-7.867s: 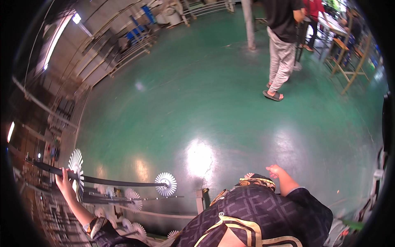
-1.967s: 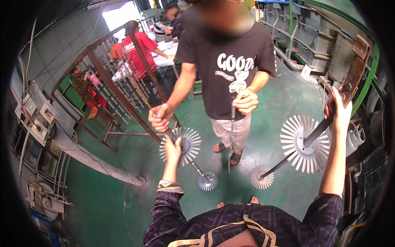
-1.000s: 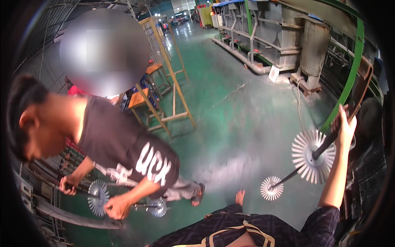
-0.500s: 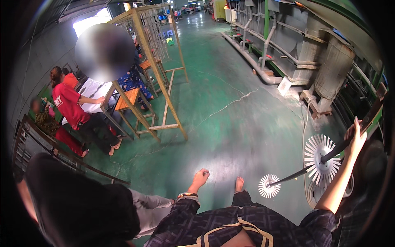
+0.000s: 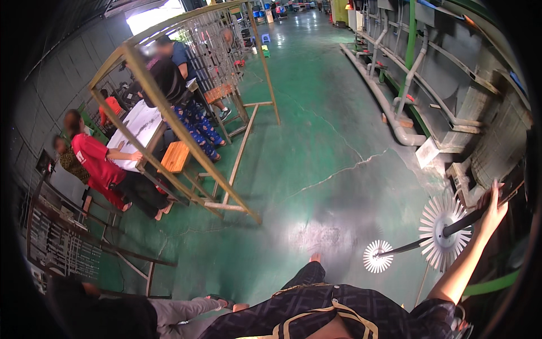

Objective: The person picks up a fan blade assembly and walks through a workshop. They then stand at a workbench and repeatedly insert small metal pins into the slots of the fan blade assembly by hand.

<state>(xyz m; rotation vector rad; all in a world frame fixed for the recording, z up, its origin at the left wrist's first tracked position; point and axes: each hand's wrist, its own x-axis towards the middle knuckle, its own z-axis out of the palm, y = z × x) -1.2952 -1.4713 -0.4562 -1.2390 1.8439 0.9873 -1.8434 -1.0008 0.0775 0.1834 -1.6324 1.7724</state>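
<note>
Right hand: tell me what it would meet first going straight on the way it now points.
Probably the weathered grey cylinder, seen just past the right hand gripping the dark pole. Depth is unclear, so it may stand well beyond.

Factory workshop: pipes [image 5: 407,138], tall frame [image 5: 192,133]

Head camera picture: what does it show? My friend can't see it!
A person's right hand holds a dark pole with a big white disc and a small white disc over a green floor. To the left, people gather at a table behind a tall yellowish frame.
</note>
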